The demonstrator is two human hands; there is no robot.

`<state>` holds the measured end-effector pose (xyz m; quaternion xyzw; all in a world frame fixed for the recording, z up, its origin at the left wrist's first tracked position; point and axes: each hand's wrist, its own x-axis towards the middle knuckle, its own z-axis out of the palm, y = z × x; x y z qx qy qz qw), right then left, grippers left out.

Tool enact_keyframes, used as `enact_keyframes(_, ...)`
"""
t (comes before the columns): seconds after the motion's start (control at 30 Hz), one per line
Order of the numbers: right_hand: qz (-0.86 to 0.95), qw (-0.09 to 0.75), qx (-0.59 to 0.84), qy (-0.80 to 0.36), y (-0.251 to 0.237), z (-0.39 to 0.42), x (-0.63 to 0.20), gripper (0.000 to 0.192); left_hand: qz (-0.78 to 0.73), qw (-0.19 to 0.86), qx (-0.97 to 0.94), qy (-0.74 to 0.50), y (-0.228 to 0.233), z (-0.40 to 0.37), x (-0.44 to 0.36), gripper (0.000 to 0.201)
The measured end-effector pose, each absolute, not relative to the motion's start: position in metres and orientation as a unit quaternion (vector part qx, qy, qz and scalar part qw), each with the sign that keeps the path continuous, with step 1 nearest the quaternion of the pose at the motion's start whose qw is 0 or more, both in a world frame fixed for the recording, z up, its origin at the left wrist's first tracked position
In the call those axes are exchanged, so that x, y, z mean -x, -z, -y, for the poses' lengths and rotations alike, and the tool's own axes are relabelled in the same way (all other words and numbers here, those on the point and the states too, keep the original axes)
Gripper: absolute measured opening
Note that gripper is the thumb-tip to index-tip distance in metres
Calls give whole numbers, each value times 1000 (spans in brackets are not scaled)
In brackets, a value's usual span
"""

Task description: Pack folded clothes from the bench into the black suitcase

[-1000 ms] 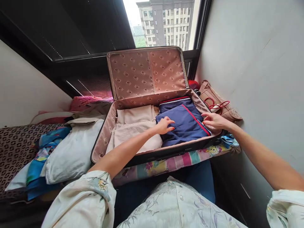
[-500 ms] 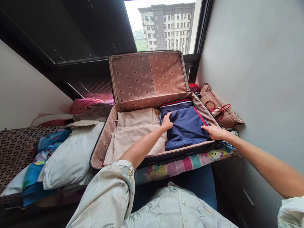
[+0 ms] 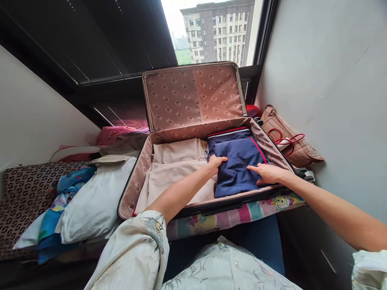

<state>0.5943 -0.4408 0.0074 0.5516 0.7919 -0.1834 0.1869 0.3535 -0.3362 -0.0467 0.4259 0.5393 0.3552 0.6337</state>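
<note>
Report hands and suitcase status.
Left hand and right hand flat on navy garment. Garment inside open suitcase, beside beige clothes. Nothing blocking.

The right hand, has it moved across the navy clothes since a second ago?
Yes. The right hand slid from the suitcase right wall inward onto the navy garment, toward the left hand.

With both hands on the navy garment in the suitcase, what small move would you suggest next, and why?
Probably smooth it flat toward the near wall: both hands, left and right, lie open on the navy garment, which already sits folded beside the beige clothes in the suitcase.
</note>
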Motion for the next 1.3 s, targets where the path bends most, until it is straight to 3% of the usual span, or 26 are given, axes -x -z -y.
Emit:
enact_keyframes(0.13, -786, 164, -562, 201, 2, 450, -614, 82, -533, 599, -481, -355, 53, 337, -363, 56)
enact_keyframes(0.23, -778, 132, -579, 205, 2, 457, -622, 73, -573, 567, -488, -335, 55, 334, -363, 64)
enact_keyframes(0.3, -776, 116, -590, 190, -2, 462, -624, 65, -627, 484, -528, -307, 53, 335, -357, 77)
enact_keyframes(0.37, -783, 104, -588, 177, -9, 466, -625, 63, -648, 338, -627, -270, 49, 341, -347, 88)
enact_keyframes(0.47, -802, 94, -556, 198, -18, 467, -624, 70, -506, 170, -828, -172, 44, 361, -330, 100)
enact_keyframes(0.57, -791, 134, -548, 238, -14, 458, -616, 88, -325, 162, -932, -18, 48, 384, -322, 111)
enact_keyframes(0.67, -754, 213, -571, 247, 3, 447, -601, 113, -282, 205, -936, 52, 64, 399, -325, 104)
enact_keyframes(0.8, -734, 269, -570, 253, 14, 442, -587, 127, -287, 261, -922, -15, 78, 399, -336, 96)
enact_keyframes(0.9, -755, 279, -546, 231, 1, 438, -583, 119, -326, 321, -888, -49, 67, 394, -342, 91)
enact_keyframes(1.0, -797, 201, -556, 126, -13, 420, -574, 105, -317, 326, -888, -75, 49, 397, -336, 87)
enact_keyframes(1.13, -787, 62, -613, -30, 10, 379, -544, 82, -189, 156, -969, -25, 44, 416, -310, 63)
enact_keyframes(1.23, -761, 45, -648, 0, 56, 355, -519, 75, -142, 62, -987, 34, 48, 426, -288, 49)
enact_keyframes(1.3, -742, 39, -669, 23, 87, 347, -512, 77, -124, 73, -989, 27, 41, 420, -267, 51)
